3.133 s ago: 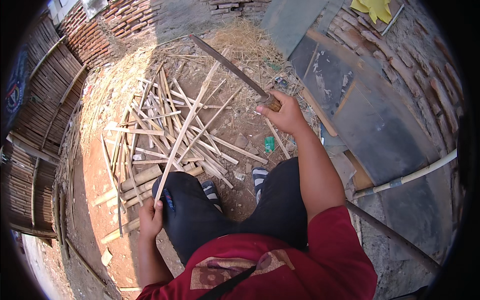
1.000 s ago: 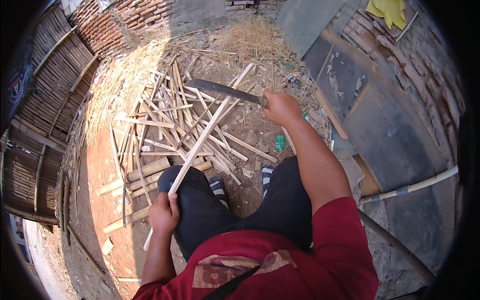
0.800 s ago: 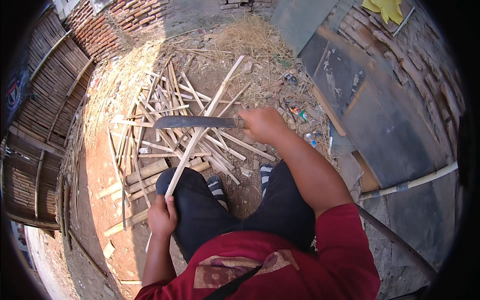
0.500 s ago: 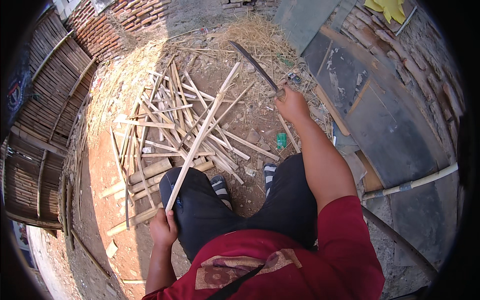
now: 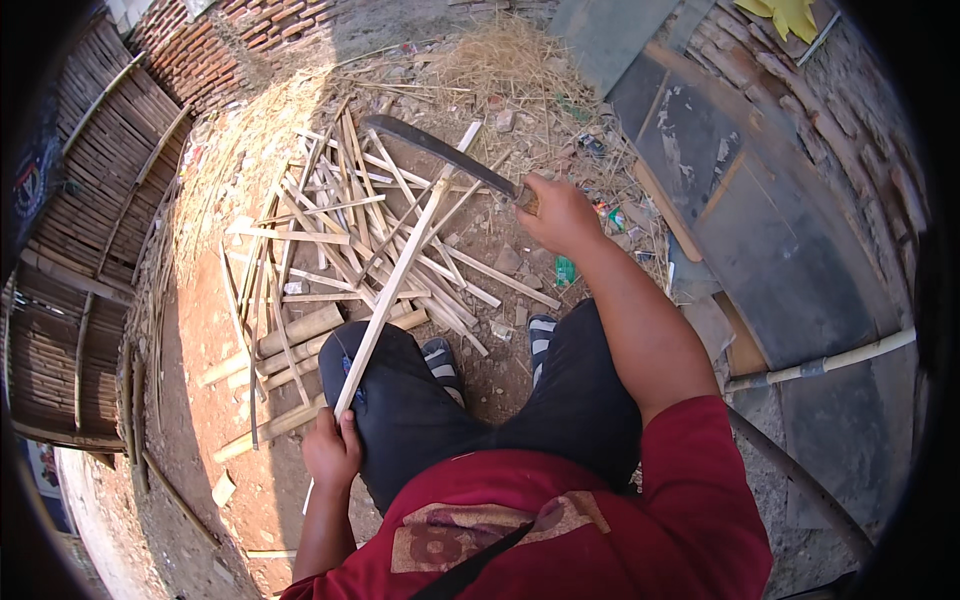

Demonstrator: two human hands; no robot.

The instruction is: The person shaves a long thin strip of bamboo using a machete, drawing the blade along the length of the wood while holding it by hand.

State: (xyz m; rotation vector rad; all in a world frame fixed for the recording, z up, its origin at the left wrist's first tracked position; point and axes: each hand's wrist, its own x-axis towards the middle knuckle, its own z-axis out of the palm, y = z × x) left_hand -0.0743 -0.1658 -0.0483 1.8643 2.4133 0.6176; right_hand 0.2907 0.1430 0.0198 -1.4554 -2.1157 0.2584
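Note:
My left hand (image 5: 332,450) is closed around the lower part of a long pale bamboo strip (image 5: 385,305), beside my left thigh. The strip slants up and away to the right, passing over my left knee, and a bit of its end shows below the hand. In my right hand (image 5: 563,215) is the handle of a machete with a dark, curved blade (image 5: 430,147). Its blade points left and crosses in front of the strip near the far end; whether the two touch I cannot tell.
A heap of split bamboo strips (image 5: 345,215) lies ahead on the dirt, with thicker bamboo poles (image 5: 300,335) nearer on the left. Dry straw (image 5: 510,55) lies at the back. Dark boards (image 5: 790,270) rest on the right; a woven bamboo panel (image 5: 110,170) stands left.
The machete has swung leftward, from pointing up and away to lying across the strip. My right hand moved slightly left and nearer. My left hand keeps its hold, nearly in place.

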